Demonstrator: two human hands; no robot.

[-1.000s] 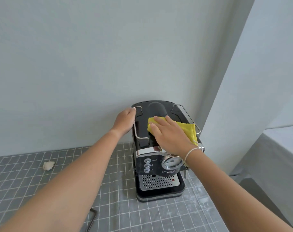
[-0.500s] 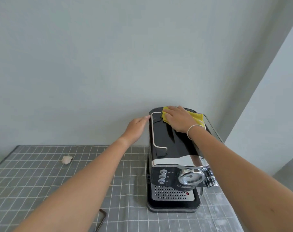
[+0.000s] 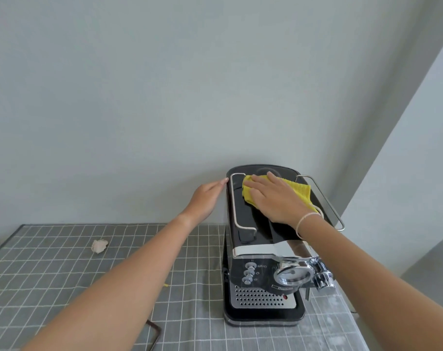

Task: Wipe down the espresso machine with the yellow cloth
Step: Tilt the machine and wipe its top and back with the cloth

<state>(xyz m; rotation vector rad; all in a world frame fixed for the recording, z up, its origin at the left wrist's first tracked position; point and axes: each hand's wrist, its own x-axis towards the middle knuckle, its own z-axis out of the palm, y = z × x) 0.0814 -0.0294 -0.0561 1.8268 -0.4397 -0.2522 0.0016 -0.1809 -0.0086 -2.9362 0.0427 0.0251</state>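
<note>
The right hand (image 3: 276, 198) lies flat – fingers straight, pressing the yellow cloth (image 3: 300, 190) onto the espresso machine (image 3: 253, 249) top, right of centre frame. The left hand (image 3: 206, 196) – fingers extended together – touches the machine's left side.

Yellow cloth (image 3: 300, 190) partly under right hand (image 3: 273, 198)

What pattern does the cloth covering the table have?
The tablecloth is grey with a grid of thin white lines, seen best in the head view.

Home kitchen corner (espresso machine (image 3: 266, 249), checked tablecloth (image 3: 63, 274)).
</note>
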